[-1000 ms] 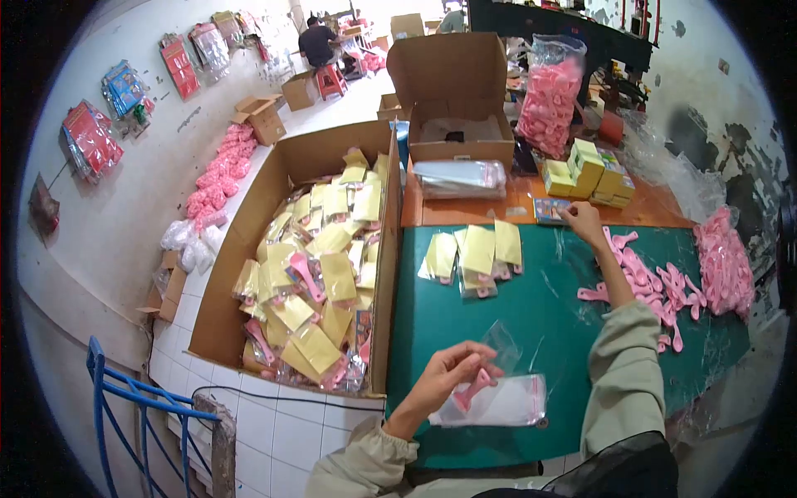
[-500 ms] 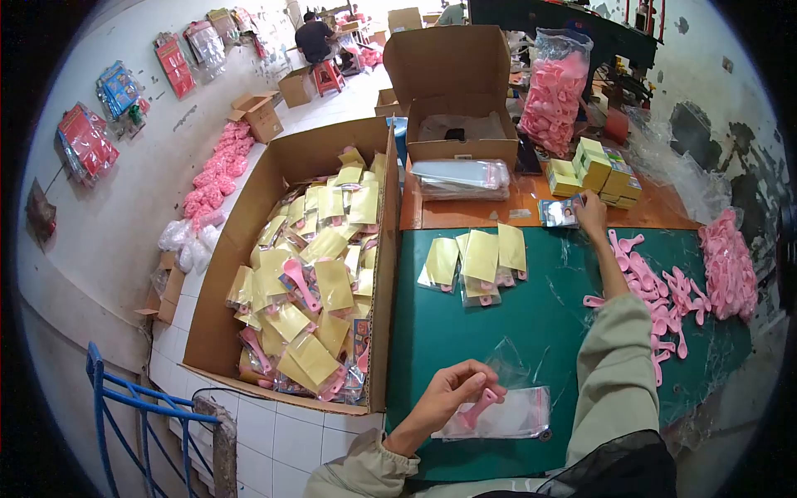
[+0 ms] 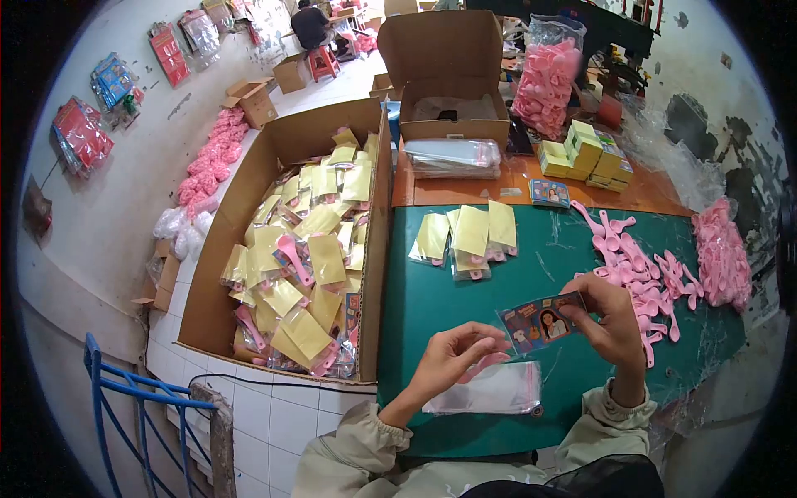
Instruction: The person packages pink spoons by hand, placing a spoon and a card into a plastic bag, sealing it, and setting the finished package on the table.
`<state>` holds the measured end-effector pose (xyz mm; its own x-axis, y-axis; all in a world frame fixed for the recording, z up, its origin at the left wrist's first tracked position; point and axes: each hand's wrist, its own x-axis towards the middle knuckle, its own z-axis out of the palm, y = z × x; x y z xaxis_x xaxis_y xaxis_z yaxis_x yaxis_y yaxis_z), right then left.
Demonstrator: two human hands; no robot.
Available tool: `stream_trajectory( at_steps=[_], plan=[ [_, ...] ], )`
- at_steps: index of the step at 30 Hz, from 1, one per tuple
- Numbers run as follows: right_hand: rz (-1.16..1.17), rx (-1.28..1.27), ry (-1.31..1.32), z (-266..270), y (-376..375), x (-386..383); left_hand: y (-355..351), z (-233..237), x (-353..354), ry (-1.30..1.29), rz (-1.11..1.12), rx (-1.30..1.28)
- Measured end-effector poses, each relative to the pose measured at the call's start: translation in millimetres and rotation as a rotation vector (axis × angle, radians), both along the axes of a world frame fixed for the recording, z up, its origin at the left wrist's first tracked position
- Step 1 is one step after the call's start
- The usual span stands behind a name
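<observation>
Right hand [image 3: 615, 319] pinches printed card [image 3: 540, 324] by right end, leaving picture uncovered, right of centre. Left hand [image 3: 451, 358], lower centre, grasps pink spoon [image 3: 482, 367] between fingertips. Clear bags [image 3: 498, 393] lie below on bench [image 3: 415, 319], seemingly for easy reach.

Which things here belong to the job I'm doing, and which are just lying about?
In the job, it seems:
card in your right hand
pink spoon in your left hand
clear bags
loose spoons
yellow-backed packs
big box

Probably just around:
blue railing
red stool
packets on the wall
</observation>
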<state>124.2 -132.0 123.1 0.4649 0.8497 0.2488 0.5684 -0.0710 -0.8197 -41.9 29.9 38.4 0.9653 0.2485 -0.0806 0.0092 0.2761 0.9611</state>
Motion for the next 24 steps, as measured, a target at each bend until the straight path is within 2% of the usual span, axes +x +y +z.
stream_trajectory(
  at_steps=[4, 7, 13, 16, 20, 24],
  plan=[
    [0.068, -0.034, -0.072, 9, -1, 4, -2, -10, 2, -0.048, -0.081, 0.071],
    [0.057, -0.042, -0.075, 10, -6, 8, -2, 0, 4, -0.018, -0.045, -0.059],
    [0.077, -0.044, -0.109, 9, -7, 10, 1, -1, 8, 0.01, -0.104, -0.02],
    [0.07, -0.074, -0.129, 11, -10, 13, 5, 1, 10, 0.029, -0.143, 0.128],
    [-0.001, -0.065, -0.076, 11, -11, 14, 5, 5, 12, 0.053, -0.126, -0.005],
    [0.031, -0.019, -0.069, 6, -6, 11, 3, 0, 13, 0.018, -0.135, -0.093]
  ],
)
